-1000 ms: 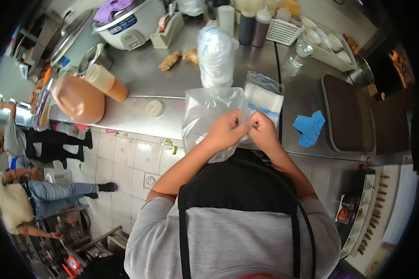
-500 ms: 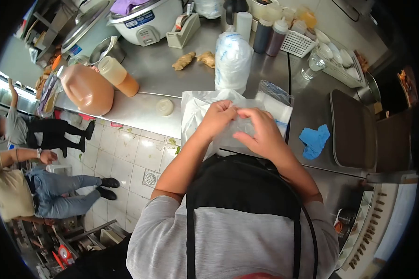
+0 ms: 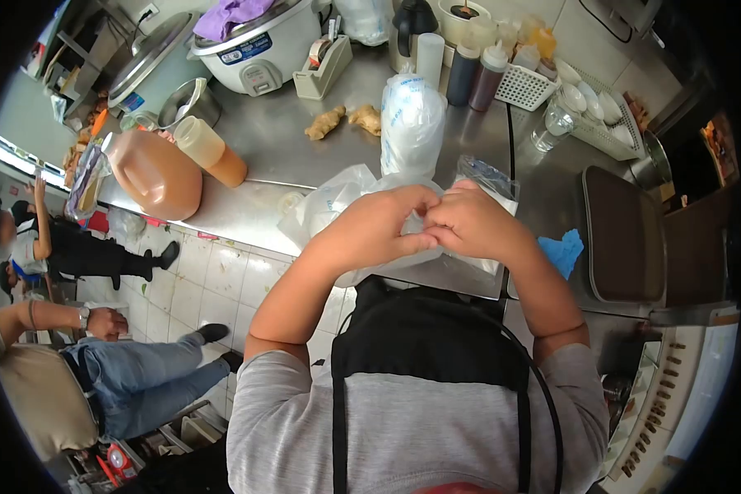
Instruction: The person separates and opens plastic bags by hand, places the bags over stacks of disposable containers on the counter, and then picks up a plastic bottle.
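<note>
- Translucent plastic bag (image 3: 328, 206), crumpled, sits in front of me at the counter's near edge, spreading out below and to the left of both hands.
- I have the left hand (image 3: 383, 230) with its fingers bent and its thumb brought in, gripping the bag; the exact pinch is hidden from me.
- I read the right hand (image 3: 477, 222) as curled closed on the bag, its fingertips touching those of the left hand; I cannot make out the plastic between them.
- Just behind the right hand I see a flat pack (image 3: 492, 174) in clear wrapping, partly covered.
- Beyond the bag, a plastic-wrapped white stack (image 3: 412, 132) stands upright on the metal counter (image 3: 276, 140).
- A small round lid (image 3: 289, 202) lies just left of the bag, partly behind it.
- Farther left I make out a jug (image 3: 156, 179) of orange-brown liquid, with a squeeze bottle (image 3: 212, 152) just beside it.
- Two knobs of ginger (image 3: 326, 123) lie near each other behind the lid.
- On my right, a blue cloth (image 3: 562, 251) lies by the right forearm, near a brown tray (image 3: 626, 235).
- Well apart, at far left, a co-worker in jeans (image 3: 144, 383) stands on the tiled floor.
</note>
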### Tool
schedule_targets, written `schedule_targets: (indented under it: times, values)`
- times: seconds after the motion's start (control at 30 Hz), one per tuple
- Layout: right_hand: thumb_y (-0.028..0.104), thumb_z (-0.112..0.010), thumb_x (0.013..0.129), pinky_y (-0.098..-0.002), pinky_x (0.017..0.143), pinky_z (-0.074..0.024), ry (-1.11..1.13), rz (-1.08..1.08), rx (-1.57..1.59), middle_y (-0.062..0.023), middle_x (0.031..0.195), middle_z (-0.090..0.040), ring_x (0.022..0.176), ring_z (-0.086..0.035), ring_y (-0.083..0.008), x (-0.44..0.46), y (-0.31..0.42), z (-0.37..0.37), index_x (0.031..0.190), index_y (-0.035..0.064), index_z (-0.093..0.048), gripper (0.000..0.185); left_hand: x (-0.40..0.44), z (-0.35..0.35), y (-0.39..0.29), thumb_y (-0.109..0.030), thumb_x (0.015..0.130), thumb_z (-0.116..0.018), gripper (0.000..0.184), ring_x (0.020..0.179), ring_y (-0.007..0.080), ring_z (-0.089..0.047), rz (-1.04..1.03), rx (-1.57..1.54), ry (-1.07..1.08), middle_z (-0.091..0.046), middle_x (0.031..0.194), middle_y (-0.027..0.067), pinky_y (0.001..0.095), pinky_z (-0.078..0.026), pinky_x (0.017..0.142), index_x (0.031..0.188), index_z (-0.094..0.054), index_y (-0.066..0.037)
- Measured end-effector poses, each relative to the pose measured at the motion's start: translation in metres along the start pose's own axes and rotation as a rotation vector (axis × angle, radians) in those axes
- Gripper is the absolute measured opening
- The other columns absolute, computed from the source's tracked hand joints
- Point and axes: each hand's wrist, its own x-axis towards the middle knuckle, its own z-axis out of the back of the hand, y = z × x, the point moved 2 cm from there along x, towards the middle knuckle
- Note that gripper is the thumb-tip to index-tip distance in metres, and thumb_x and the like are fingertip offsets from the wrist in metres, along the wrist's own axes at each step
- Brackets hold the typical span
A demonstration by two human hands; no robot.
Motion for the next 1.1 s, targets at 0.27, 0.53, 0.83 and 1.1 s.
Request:
schedule_targets:
  times: [0.27, 0.53, 0.83, 1.1]
  values:
    - [0.012, -0.055, 0.076, -0.0192, 0.057, -0.0376, -0.154, -0.335, 0.792, 0.0015, 0.067, -0.053, 0.064, -0.046, -0.0033, 0.006, -0.048, 0.041, 0.074, 0.0017, -0.056, 0.011, 0.014, -0.009, 0.067, -0.025, 0.078, -0.056, 0.023, 0.071, 0.0127, -0.051, 0.048, -0.544, 0.303, -0.056, 0.082, 0.0034, 0.0268, -0.041, 0.065, 0.080, -0.057, -0.001]
    - [0.020, -0.055, 0.076, -0.0214, 0.059, -0.0398, -0.319, -0.337, 0.535, 0.0002, 0.071, -0.056, 0.065, -0.049, -0.0071, 0.132, -0.115, 0.057, 0.076, 0.0017, -0.057, 0.019, 0.078, -0.019, 0.112, -0.021, 0.082, -0.048, 0.026, 0.074, 0.0133, -0.053, -0.212, -0.526, -0.522, -0.054, 0.089, 0.0057, 0.0253, -0.045, 0.061, 0.100, -0.048, -0.003]
    - [0.025, -0.043, 0.078, -0.0313, 0.059, -0.0421, -0.118, -0.714, 0.901, -0.0015, 0.080, -0.057, 0.067, -0.053, -0.0127, 0.147, -0.147, 0.026, 0.088, 0.0126, -0.057, 0.020, 0.087, -0.021, 0.082, -0.026, 0.083, -0.040, 0.021, 0.048, 0.0090, -0.041, 0.404, -1.575, -0.788, -0.046, 0.060, 0.0008, 0.0229, -0.033, 0.042, 0.086, -0.048, -0.007]
    - [0.014, -0.046, 0.076, -0.0238, 0.040, -0.0310, 0.040, -0.627, 0.777, 0.0001, 0.067, -0.050, 0.051, -0.042, -0.0086, 0.132, -0.144, 0.023, 0.090, 0.0108, -0.057, 0.017, 0.047, 0.022, 0.109, -0.010, 0.069, -0.045, 0.044, 0.092, 0.0170, -0.042, -0.034, -0.814, -0.422, -0.042, 0.101, 0.0051, 0.0283, -0.033, 0.080, 0.113, -0.036, -0.007]
